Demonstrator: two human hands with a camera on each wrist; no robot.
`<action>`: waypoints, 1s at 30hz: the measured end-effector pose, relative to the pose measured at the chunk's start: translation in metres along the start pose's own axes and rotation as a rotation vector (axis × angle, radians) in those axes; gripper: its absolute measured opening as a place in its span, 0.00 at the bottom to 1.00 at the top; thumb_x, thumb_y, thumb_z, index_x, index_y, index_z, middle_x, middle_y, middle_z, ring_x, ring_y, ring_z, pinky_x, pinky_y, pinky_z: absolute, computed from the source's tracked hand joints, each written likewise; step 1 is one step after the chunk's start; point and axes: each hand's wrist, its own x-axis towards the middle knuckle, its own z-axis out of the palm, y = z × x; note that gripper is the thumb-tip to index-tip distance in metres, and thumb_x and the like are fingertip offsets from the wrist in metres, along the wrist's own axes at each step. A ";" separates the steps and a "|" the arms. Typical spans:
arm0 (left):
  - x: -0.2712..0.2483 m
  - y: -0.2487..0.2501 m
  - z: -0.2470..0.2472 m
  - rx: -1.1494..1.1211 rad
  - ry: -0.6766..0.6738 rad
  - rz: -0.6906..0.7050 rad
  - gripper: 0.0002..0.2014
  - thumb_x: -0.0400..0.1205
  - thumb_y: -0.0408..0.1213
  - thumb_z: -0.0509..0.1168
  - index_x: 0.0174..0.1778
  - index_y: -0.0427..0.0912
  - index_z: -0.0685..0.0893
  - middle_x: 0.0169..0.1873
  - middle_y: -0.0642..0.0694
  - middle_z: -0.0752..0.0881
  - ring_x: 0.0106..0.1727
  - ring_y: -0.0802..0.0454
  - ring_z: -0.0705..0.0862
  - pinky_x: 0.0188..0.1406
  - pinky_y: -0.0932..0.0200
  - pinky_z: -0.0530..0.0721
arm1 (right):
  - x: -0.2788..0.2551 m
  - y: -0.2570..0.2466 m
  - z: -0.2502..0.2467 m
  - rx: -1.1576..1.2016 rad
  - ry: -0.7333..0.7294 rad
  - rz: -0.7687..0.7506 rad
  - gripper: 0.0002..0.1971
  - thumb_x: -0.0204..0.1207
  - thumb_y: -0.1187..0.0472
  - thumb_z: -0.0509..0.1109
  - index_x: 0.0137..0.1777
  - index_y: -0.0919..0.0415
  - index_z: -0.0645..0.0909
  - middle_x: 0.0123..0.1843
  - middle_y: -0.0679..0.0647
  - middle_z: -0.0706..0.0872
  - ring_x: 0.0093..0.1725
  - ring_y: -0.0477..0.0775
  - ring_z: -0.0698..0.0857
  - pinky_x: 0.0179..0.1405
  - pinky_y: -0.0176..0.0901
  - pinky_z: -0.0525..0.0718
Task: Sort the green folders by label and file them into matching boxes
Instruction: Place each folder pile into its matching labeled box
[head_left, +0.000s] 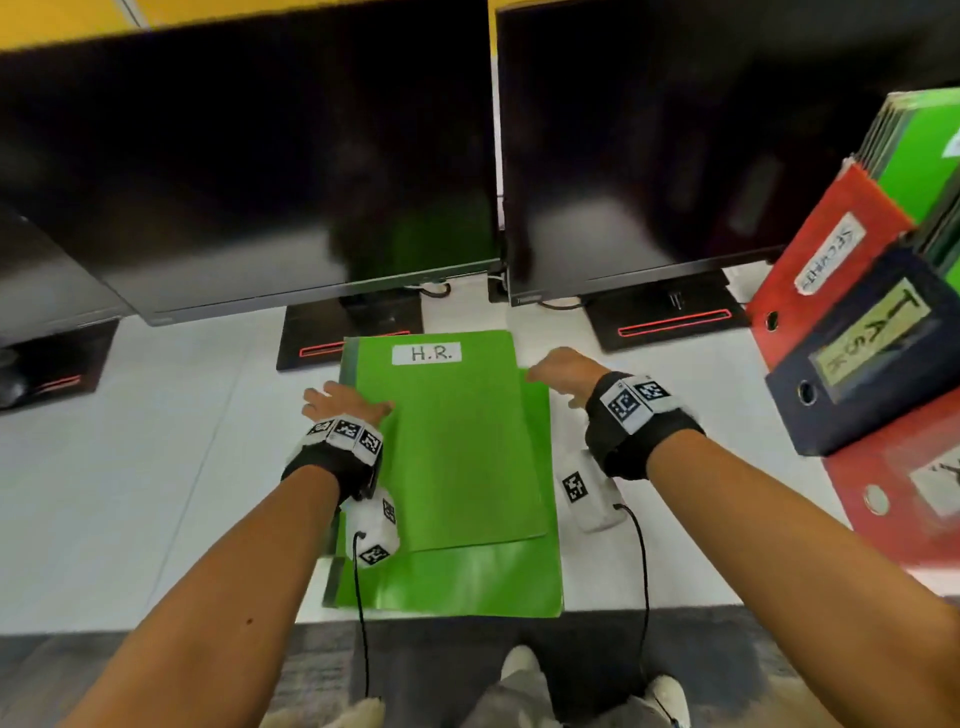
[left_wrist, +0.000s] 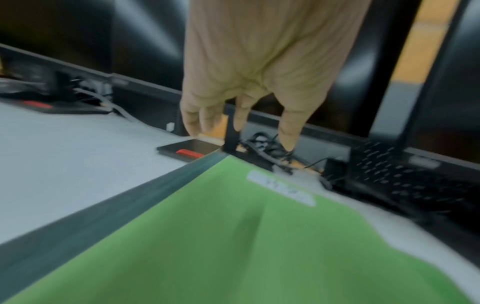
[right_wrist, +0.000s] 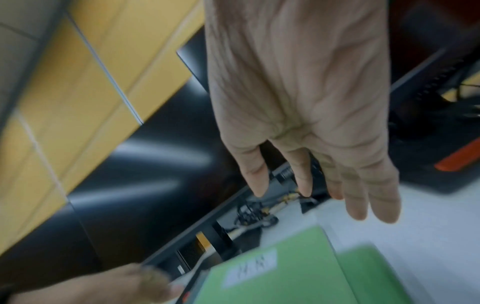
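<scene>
A stack of green folders lies flat on the white desk; the top folder (head_left: 457, 441) (left_wrist: 259, 246) (right_wrist: 280, 277) carries a white label reading "H.R." (head_left: 435, 353). It sits further back than a lower folder (head_left: 467, 577) (right_wrist: 371, 271). My left hand (head_left: 337, 397) (left_wrist: 241, 127) hovers at the top folder's left edge, fingers loose and holding nothing. My right hand (head_left: 556, 369) (right_wrist: 324, 195) hangs over the folder's right edge, fingers straight, empty. At the right stand a red box file (head_left: 815, 260), a dark blue one labelled "TASK" (head_left: 857, 353) and another red one (head_left: 904, 483).
Two black monitors (head_left: 249, 171) (head_left: 675, 145) stand close behind the stack, their bases (head_left: 353, 332) (head_left: 670, 317) and cables on the desk. More green folders (head_left: 919, 145) stand upright behind the red box file. The desk's front edge (head_left: 156, 618) runs just below the stack.
</scene>
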 end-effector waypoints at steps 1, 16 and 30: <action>0.003 -0.014 0.009 -0.005 -0.037 -0.068 0.45 0.73 0.57 0.69 0.76 0.31 0.59 0.74 0.32 0.61 0.77 0.36 0.61 0.76 0.44 0.64 | 0.004 0.008 0.007 0.025 0.011 0.041 0.24 0.80 0.59 0.63 0.71 0.73 0.68 0.69 0.66 0.73 0.65 0.61 0.75 0.68 0.50 0.73; 0.008 -0.038 0.052 -0.350 -0.382 -0.132 0.49 0.71 0.47 0.75 0.79 0.32 0.54 0.76 0.32 0.67 0.74 0.34 0.70 0.74 0.43 0.71 | 0.020 0.086 0.057 0.560 0.082 0.247 0.20 0.70 0.60 0.73 0.54 0.74 0.74 0.42 0.65 0.83 0.37 0.59 0.83 0.35 0.43 0.81; -0.054 0.040 -0.044 -1.114 -0.213 0.632 0.11 0.77 0.31 0.69 0.55 0.41 0.79 0.50 0.41 0.84 0.52 0.45 0.83 0.57 0.50 0.83 | -0.075 0.037 -0.043 0.674 0.702 -0.565 0.21 0.75 0.67 0.70 0.67 0.58 0.70 0.62 0.52 0.80 0.61 0.50 0.81 0.63 0.42 0.80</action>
